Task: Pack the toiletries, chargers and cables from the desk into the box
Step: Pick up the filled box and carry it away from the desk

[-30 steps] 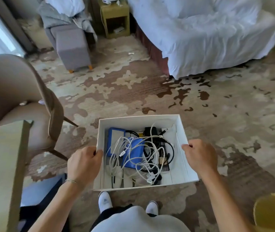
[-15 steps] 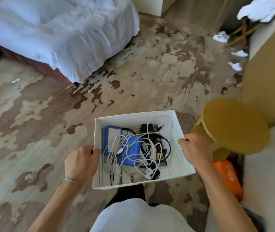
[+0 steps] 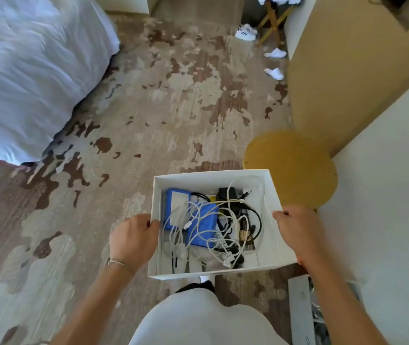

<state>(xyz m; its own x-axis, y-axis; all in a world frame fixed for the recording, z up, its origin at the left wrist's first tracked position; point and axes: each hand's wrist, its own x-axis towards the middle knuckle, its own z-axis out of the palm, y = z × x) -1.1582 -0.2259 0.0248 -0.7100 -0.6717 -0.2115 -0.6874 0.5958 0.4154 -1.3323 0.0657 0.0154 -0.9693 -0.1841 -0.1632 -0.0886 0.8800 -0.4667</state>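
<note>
**Box carried in both hands**

Head view: the left hand (image 3: 133,241) and right hand (image 3: 298,230) grip opposite walls of the white box (image 3: 212,176), held above the carpet (image 3: 148,108). Cables (image 3: 198,220) lie tangled inside it.

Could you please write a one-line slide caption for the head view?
Both hands, left and right, carry an open white box of tangled cables over patterned carpet.
</note>
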